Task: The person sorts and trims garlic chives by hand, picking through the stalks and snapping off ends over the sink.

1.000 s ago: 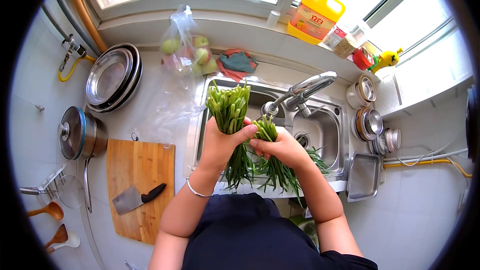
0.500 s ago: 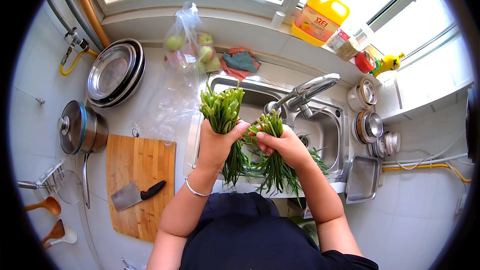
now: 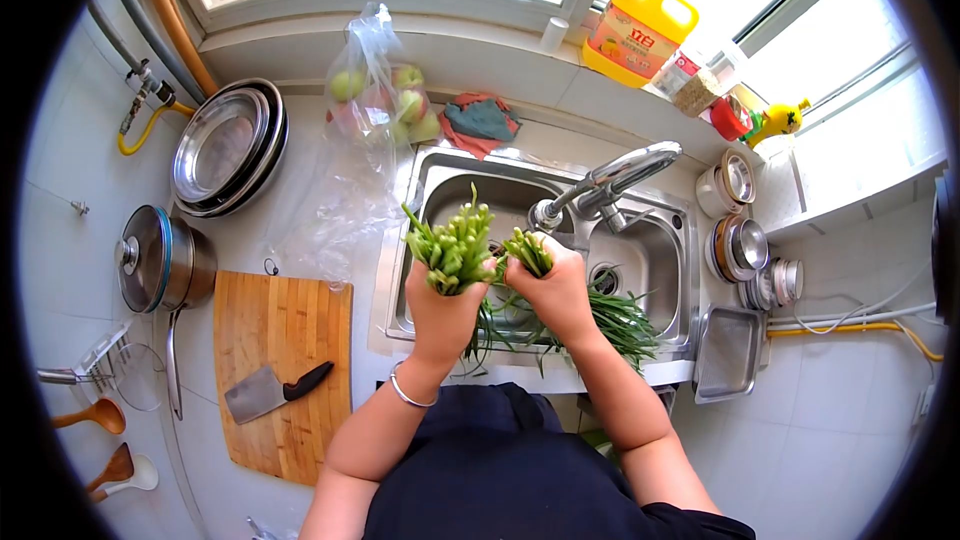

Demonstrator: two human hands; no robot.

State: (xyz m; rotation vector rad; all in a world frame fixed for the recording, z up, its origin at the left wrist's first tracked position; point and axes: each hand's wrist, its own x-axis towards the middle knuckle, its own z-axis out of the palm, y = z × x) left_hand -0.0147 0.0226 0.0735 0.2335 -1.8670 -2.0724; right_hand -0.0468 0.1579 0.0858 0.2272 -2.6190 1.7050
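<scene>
- Left hand (image 3: 443, 315) is wrapped snugly around the fatter bunch of greens (image 3: 455, 250), pale stalk ends poking up past the fingers.
- Right hand (image 3: 558, 292) has a skinnier bunch (image 3: 530, 252) clenched, tips just clearing the curled fingers.
- Both bunches are side by side above the sink (image 3: 655, 255), pretty close together.
- Long leaves (image 3: 628, 328) spread beside the right wrist; can't really tell which ones that hand's gripping.

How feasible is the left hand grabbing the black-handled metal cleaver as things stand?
Probably no: the left hand grips a bunch of green stalks, though nothing covers the cleaver on the tan wooden board.
</scene>
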